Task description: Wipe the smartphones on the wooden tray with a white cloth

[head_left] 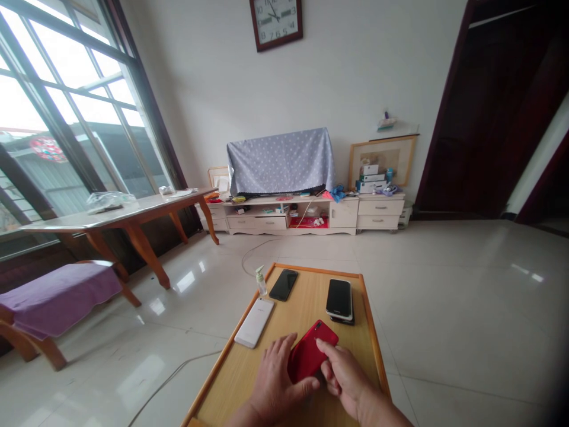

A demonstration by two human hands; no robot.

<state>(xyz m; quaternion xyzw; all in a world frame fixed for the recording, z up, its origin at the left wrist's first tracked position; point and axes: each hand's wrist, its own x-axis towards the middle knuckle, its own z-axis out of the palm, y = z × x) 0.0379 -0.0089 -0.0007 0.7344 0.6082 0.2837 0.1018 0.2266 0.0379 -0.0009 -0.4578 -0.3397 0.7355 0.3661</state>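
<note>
A red smartphone [309, 354] lies tilted between my hands, its back with the camera facing up, just over the small wooden table [306, 296]. My right hand [342, 373] grips its right edge, thumb on the back and fingers curled below. Along the left and lower edges, my left hand [278, 376] holds it between fingers and thumb. A white smartphone [255, 322] rests back-up to the left, close to a black smartphone [283, 285] and a clear pump bottle [261, 281]. Farther right is a small stack of smartphones [339, 298], a dark screen on top.
A raised wooden rim [372, 332] edges the table. Cables [178, 369] run over the tiled floor. At left stand a long table [120, 210] and a chair with a purple cloth [62, 296]. A low white cabinet [344, 216] lines the far wall, with a cloth-covered object on top.
</note>
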